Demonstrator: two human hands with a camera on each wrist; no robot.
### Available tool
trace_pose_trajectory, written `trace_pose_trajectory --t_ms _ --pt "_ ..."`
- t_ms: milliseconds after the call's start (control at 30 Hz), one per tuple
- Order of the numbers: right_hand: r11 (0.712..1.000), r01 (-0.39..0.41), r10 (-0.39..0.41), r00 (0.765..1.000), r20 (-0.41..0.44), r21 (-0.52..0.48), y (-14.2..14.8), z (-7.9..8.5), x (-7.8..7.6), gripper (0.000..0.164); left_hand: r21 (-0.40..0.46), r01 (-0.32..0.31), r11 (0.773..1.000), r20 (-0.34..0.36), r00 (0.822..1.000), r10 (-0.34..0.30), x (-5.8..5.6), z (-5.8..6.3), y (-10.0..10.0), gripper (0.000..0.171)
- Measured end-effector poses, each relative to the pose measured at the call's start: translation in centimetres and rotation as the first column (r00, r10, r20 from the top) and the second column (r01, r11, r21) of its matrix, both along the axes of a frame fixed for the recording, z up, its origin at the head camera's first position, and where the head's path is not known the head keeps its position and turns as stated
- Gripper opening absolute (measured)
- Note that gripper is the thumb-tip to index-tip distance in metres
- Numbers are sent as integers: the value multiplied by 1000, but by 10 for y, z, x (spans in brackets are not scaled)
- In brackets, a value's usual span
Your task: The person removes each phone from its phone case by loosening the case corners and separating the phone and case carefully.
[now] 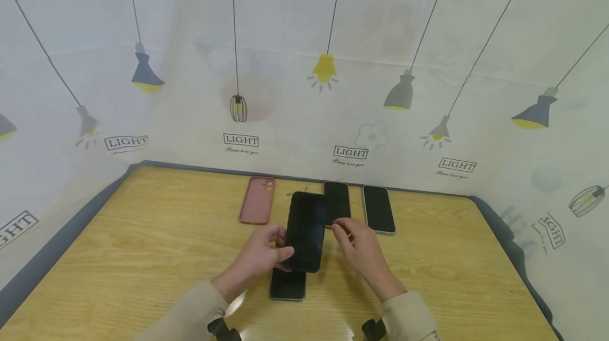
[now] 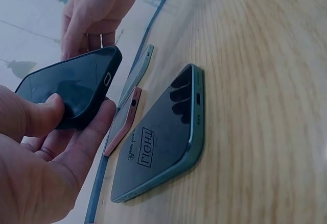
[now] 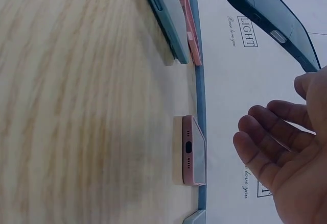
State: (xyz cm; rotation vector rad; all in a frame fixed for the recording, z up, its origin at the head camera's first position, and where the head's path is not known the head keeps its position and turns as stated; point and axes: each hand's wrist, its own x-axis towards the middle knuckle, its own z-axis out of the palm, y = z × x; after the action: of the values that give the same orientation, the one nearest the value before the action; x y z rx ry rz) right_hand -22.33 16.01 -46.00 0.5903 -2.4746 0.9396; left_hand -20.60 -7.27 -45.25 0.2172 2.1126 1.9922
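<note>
Above the table, my left hand (image 1: 257, 254) grips a phone in a black case (image 1: 306, 232) near its lower left corner, thumb over the dark screen. In the left wrist view its charging port end (image 2: 107, 79) faces the camera. My right hand (image 1: 363, 251) hovers to the right of that phone with loosely bent fingers. The right wrist view shows the thumb tip close to the phone's edge; whether it touches cannot be told. Beneath the held phone, a phone with a green frame (image 2: 158, 137) lies screen up on the table.
On the wooden table (image 1: 157, 256), a pink phone case (image 1: 257, 201) lies toward the back edge. Right of it are a phone with a pink frame (image 1: 337, 198) and a phone with a pale green frame (image 1: 379, 209). A lamp-printed cloth (image 1: 295, 135) hangs behind.
</note>
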Motion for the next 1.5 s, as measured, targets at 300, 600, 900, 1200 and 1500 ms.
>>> trace_pose_trajectory --t_ms 300,600,900,1200,1500 --pt "989 -4 27 988 149 -149 -2 12 -5 22 55 45 997 6 999 -46 8 1 6 15" --pt "916 -28 166 935 314 -400 -6 18 -6 27 71 62 996 26 998 -64 13 3 10 16" --pt "750 55 337 826 452 -659 -10 25 -4 38 80 80 994 29 996 -83 15 1 12 16" --pt "749 126 277 832 480 -651 -14 33 0 34 64 124 990 40 991 -127 18 4 13 16" --pt "753 175 203 855 477 -634 -17 35 2 32 13 230 973 29 973 -230 24 5 10 23"
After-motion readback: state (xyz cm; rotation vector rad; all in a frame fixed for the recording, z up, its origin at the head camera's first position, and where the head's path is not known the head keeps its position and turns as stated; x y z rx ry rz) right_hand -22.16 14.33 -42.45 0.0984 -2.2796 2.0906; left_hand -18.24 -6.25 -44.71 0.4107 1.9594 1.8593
